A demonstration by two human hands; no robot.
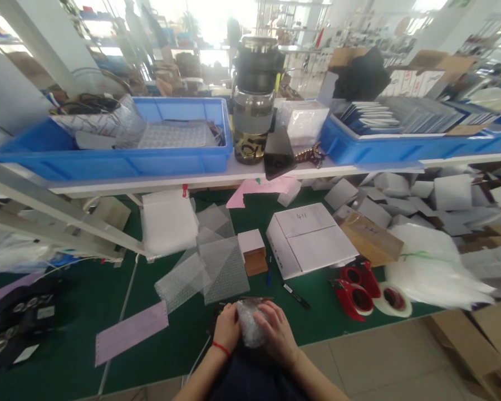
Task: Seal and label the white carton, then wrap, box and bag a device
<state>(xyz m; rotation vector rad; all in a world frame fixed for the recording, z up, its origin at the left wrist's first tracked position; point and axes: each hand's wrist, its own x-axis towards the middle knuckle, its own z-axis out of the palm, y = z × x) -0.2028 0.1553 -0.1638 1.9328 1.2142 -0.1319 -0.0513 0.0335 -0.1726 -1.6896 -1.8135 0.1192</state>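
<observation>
A small bundle of clear bubble wrap (250,324) is between my two hands at the front edge of the green table. My left hand (227,328), with a red cord at the wrist, is closed on the bundle's left side. My right hand (278,332) lies over its right side, fingers bent and pressed to the plastic. What the wrap encloses cannot be made out. Something dark, partly hidden, is beside my left hand. Just beyond lie loose bubble wrap sheets (223,267), an open small white box (251,243), a blue pen (269,277) and a black marker (296,296).
A large white box (313,240) stands beyond my right hand. Red tape dispensers (354,289) and a tape roll (394,299) sit right. Pink paper (131,333) and black devices (19,317) lie left. Above, a shelf holds blue bins (150,161) and a bottle (254,120).
</observation>
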